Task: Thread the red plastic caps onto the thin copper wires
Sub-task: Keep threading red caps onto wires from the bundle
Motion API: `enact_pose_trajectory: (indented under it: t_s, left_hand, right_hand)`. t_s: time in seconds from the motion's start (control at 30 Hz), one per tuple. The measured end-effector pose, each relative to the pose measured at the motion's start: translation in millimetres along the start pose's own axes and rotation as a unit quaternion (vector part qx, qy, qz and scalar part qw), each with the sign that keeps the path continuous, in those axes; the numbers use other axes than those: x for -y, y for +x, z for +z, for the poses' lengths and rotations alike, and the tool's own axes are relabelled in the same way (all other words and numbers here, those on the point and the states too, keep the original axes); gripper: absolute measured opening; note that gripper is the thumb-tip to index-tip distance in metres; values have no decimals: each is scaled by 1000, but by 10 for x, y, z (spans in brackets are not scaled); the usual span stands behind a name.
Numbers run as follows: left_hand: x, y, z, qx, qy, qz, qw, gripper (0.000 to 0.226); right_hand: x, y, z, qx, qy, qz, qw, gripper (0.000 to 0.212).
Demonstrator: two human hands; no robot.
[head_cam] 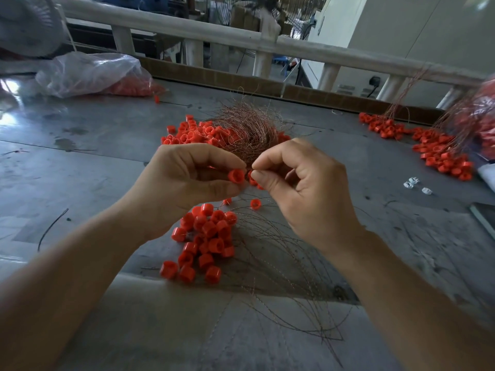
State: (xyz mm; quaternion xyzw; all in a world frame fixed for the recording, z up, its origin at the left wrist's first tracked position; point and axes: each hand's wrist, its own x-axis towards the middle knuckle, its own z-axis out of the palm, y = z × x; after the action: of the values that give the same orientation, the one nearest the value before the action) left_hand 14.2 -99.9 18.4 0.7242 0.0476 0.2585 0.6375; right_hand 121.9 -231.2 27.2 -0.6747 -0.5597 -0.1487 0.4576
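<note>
In the head view, a red cap [236,175] is pinched between thumb and forefinger of the left hand [187,180], above the table [80,135]. Just beside it a thin wire [249,170] is pinched by the right hand [302,188], over a heap of caps [206,236] and near a wire bundle [249,127]

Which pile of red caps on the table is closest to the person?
The near pile at the front edge of the table; the middle pile and the right pile lie farther back.
</note>
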Motion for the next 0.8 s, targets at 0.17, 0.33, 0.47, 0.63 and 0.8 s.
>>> enact_pose_trajectory:
  t_s: [0.17,0.33,0.47,0.63,0.8]
  left_hand:
    - [-34,-10,13,-3,-16,14,1000,29]
    - [-47,-10,8,-8,-8,20,1000,31]
    - [-29,-11,-8,-5,-4,19,1000,28]
    - [-33,-14,-5,-5,-3,25,1000,27]
    - [-37,-29,-5,2,0,26,1000,29]
  right_hand:
    - [30,-16,11,32,15,0,999,8]
    - [52,-20,6,36,67,21,997,16]
    - [75,-13,-7,48,105,48,992,28]
    - [106,-11,-25,68,106,60,990,34]
    - [115,-15,-20,92,103,74,988,38]
